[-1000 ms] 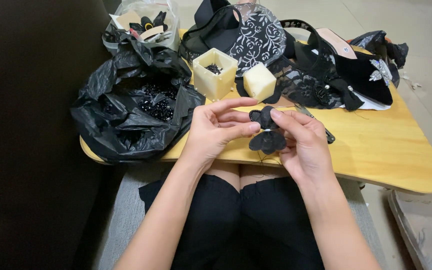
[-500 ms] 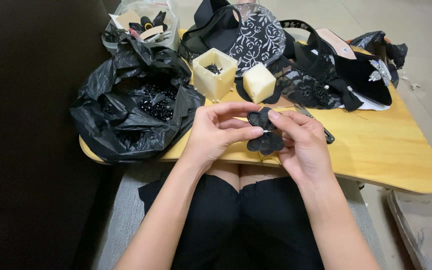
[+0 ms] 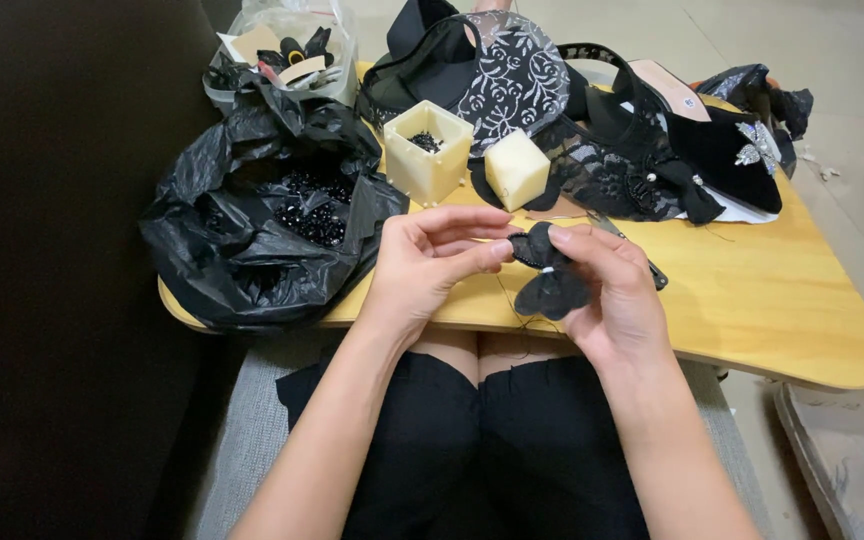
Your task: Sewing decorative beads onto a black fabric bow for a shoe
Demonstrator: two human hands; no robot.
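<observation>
A small black fabric bow sits between the 2 hands, held just above the near edge of the wooden table. The right hand is curled around it, thumb and forefinger closed on its upper lobe, the lower lobe hanging in front of the palm. The left hand has thumb and forefinger pinched together at the bow's left edge, the other 3 fingers spread loosely open above; whether it grips a needle or thread I cannot tell, though a thin dark thread seems to trail below.

The step in hand looks like stitching or fixing the bow's centre. The next move would call for a steady pinch from the right hand while the left draws finely, without crushing the lobes.

Left of the left hand, an open black plastic bag holds a heap of shiny black beads. Beyond both hands, 1 open cream cube box holds a few dark bits, with 1 closed cream cube beside it. Farther off, a clear bag holds assorted trims. Beyond the right hand lie black lace pieces and a black shoe.
</observation>
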